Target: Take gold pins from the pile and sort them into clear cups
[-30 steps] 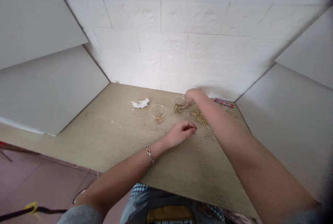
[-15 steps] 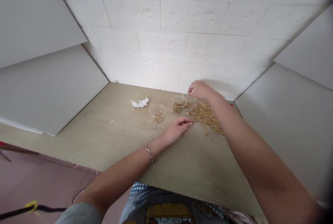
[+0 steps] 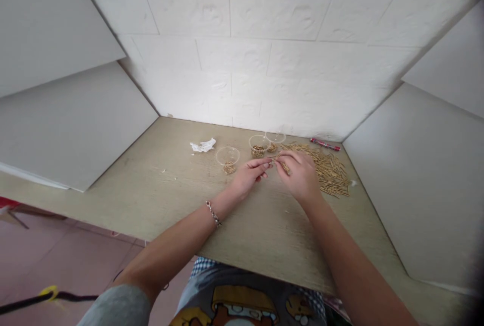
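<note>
My left hand (image 3: 247,177), with a chain bracelet at the wrist, is pinched at the fingertips on something too small to make out. Its tips nearly meet those of my right hand (image 3: 301,174), which is also pinched on something tiny I cannot identify. Under and beside the right hand spreads a pile of thin gold-coloured pins (image 3: 333,174). Just beyond the hands stand clear round cups: one at the left (image 3: 228,156) with a few small gold pieces, a middle one (image 3: 259,143) holding more, and a rear one (image 3: 276,136) with some gold pieces near it.
Crumpled white tissue (image 3: 203,145) lies left of the cups. A red marker-like tube (image 3: 325,144) rests behind the pile. The wooden table (image 3: 151,200) meets a white wall (image 3: 242,84) at the back, with grey panels (image 3: 75,124) on both sides.
My right hand has come back from the rear cup toward me and now meets my left hand's fingertips. More of the pin pile and the red tube are uncovered.
</note>
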